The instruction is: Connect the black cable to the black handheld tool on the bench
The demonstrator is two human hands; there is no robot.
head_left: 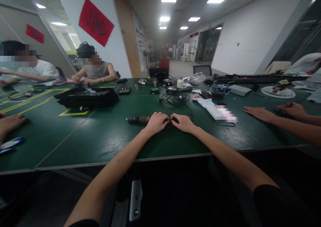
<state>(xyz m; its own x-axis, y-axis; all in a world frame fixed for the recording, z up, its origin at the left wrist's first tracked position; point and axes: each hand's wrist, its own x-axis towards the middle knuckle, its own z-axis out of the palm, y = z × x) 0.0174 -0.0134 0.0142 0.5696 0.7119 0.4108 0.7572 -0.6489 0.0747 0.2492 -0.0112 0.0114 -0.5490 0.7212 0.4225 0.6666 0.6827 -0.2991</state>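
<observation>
Both hands meet at the middle of the green table (112,136), fingertips almost touching. My left hand (157,121) is closed in a pinch, and whatever lies between its fingers is hidden. Beside it, partly behind the wrist, lies a dark cylindrical tool that looks like an electric screwdriver (137,119), its tip pointing left. My right hand (185,123) has its fingers curled together towards the left one; a small dark thing shows at the fingertips, too small to name. Behind the hands lies a coiled black cable (175,100), with one strand running down behind my right hand.
A black tray (86,98) stands to the left, a white bag (207,106) to the right. Small electronic parts and a bundle of wires (220,89) lie farther back. Co-workers' hands (260,114) rest at right; another hand (11,123) is at far left.
</observation>
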